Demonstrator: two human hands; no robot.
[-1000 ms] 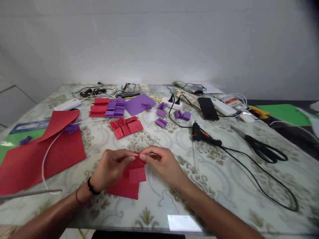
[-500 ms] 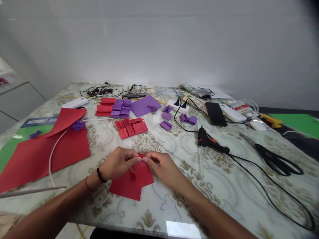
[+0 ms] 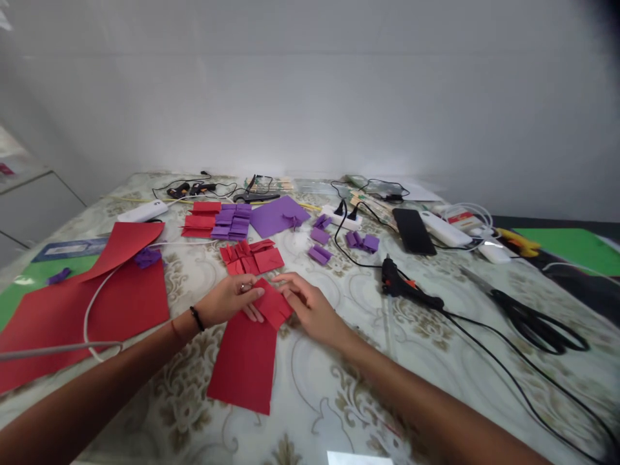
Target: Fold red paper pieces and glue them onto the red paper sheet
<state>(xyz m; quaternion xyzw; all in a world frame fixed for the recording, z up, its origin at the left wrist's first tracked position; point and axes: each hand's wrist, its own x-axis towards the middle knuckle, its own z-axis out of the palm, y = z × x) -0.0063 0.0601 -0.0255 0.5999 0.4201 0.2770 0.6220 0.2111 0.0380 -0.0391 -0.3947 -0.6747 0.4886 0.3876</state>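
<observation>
A small folded piece of red paper (image 3: 271,305) is held between both hands, tilted above the table. My left hand (image 3: 237,297) pinches its left edge, thumb on top and fingers beneath. At its right side my right hand (image 3: 307,305) grips it with the thumb and fingers. Below lies a flat red paper strip (image 3: 245,365), partly covered by the held piece and my left fingers. Just beyond my hands sit folded red pieces (image 3: 252,257). Further back are more red folded pieces (image 3: 201,219) beside purple folded ones (image 3: 232,221).
Large red sheets (image 3: 106,303) lie at left under a white cable. A black glue gun (image 3: 409,284) and scissors (image 3: 527,316) rest at right, with a phone (image 3: 414,230) behind. Loose purple pieces (image 3: 320,254) lie near a power strip (image 3: 341,217).
The held red paper has turned and now shows a flat face. My fingers have moved apart from their close pinch at its top edge. More of the strip beneath shows.
</observation>
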